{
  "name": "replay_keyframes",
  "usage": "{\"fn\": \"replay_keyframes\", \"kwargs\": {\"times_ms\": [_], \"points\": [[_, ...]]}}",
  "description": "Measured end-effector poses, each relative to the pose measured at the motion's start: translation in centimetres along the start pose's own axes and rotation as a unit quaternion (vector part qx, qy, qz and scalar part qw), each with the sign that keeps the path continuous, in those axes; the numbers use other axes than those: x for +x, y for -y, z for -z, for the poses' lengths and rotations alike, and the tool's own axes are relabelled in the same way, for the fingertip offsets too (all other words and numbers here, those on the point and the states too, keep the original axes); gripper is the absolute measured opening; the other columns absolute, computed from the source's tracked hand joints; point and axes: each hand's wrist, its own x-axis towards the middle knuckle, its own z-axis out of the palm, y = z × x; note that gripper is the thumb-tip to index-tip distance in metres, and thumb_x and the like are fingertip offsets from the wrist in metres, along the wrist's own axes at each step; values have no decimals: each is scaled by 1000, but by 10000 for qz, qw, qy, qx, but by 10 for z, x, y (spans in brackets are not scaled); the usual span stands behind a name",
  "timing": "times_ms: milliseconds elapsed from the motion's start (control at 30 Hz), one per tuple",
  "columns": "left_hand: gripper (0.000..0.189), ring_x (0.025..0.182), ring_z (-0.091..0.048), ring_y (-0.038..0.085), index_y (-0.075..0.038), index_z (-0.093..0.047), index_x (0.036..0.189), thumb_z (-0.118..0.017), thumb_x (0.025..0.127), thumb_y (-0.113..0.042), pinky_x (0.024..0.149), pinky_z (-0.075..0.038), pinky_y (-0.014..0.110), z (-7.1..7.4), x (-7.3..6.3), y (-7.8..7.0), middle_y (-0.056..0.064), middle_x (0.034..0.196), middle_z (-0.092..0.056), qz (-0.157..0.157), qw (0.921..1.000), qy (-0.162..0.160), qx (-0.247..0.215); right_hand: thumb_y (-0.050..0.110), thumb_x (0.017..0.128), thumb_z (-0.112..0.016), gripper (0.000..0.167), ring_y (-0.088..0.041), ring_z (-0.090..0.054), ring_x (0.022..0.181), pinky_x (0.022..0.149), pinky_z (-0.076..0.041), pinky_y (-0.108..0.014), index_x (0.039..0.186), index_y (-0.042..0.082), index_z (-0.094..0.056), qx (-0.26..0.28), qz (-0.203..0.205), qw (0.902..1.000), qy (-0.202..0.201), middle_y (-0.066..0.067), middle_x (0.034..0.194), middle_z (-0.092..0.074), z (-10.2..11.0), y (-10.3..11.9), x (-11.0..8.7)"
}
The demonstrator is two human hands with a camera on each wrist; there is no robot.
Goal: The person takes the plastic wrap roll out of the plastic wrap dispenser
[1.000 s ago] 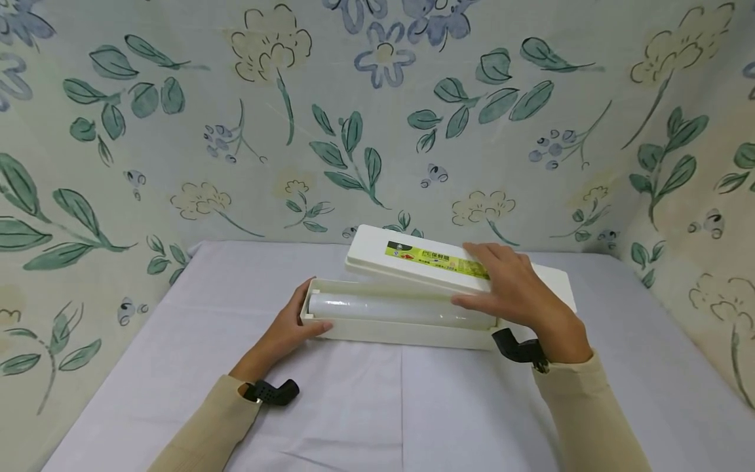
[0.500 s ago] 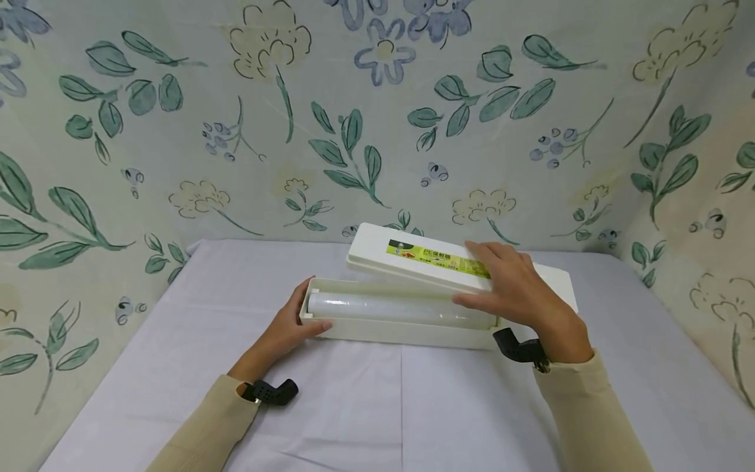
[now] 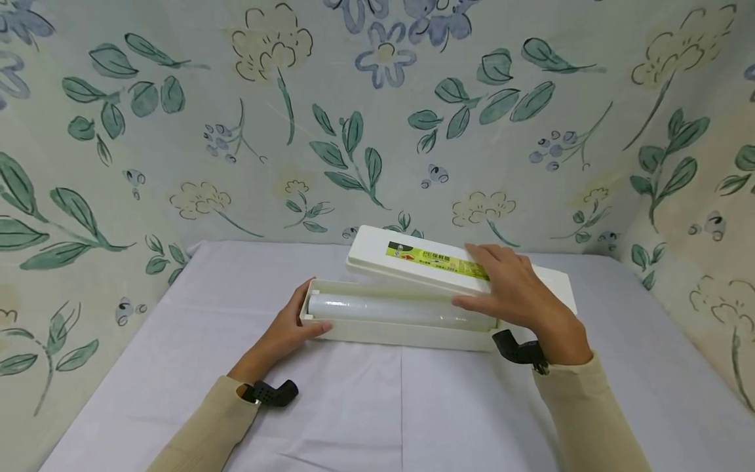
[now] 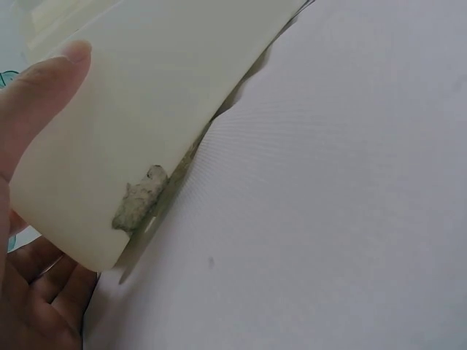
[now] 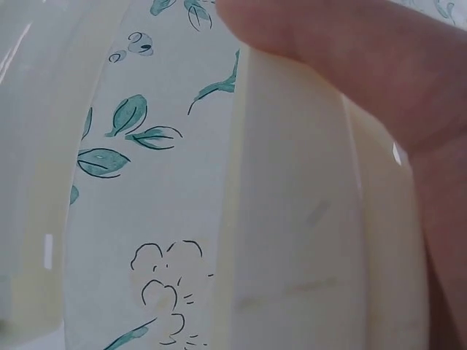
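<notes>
A long cream box (image 3: 401, 333) sits on the table with a shiny roll of cling film (image 3: 401, 309) lying inside it. My left hand (image 3: 289, 331) grips the box's left end, thumb on the front wall and fingers behind the end. In the left wrist view, a ragged grey patch (image 4: 140, 200) marks the box's lower edge. My right hand (image 3: 519, 288) holds the white lid (image 3: 368, 246) across its width, thumb on the near edge. A yellow-green label (image 3: 436, 259) shows on the lid's top. The lid stands slantwise above and behind the box, covering its right rear part.
White cloth (image 3: 354, 406) covers the table, with a crease running toward the front. Behind it hangs a floral curtain (image 3: 377, 131). Black wrist cameras (image 3: 277, 392) stick out from both wrists beside the beige sleeves (image 3: 590, 413).
</notes>
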Motion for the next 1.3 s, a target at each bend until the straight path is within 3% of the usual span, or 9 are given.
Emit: {"fn": "replay_keyframes", "kwargs": {"times_ms": [900, 1033, 1167, 1300], "points": [[95, 123, -47, 30, -31, -16, 154, -78, 82, -31, 98, -40, 51, 1, 0, 1, 6, 145, -40, -36, 10000, -2, -69, 51, 74, -79, 92, -34, -39, 124, 99, -25, -56, 146, 10, -40, -61, 113, 9999, -68, -16, 141, -44, 2, -3, -1], [96, 124, -45, 31, -30, -15, 154, -78, 82, -30, 100, -39, 52, 0, -2, 0, 7, 146, -39, 32, 10000, 2, -71, 50, 75, -79, 91, -34, -38, 124, 100, -25, -56, 146, 10, -40, -14, 37, 10000, -29, -15, 142, -43, 1, -3, -1], [95, 124, -46, 32, -22, -14, 155, -76, 83, -27, 100, -40, 51, 0, -5, -10, 10, 146, -38, 133, 9999, 52, 24, 50, 74, -79, 91, -34, -38, 125, 99, -26, -56, 146, 10, -40, -40, 30, 10000, -22, -15, 142, -43, 1, -4, -2], [95, 124, -45, 32, -24, -13, 155, -76, 84, -26, 100, -39, 52, 0, -2, -5, 10, 147, -38, 111, 9999, 46, -16, 50, 74, -79, 91, -36, -38, 124, 99, -26, -57, 146, 9, -40, -82, 45, 9999, -61, -16, 142, -43, 1, -6, -1]]}}
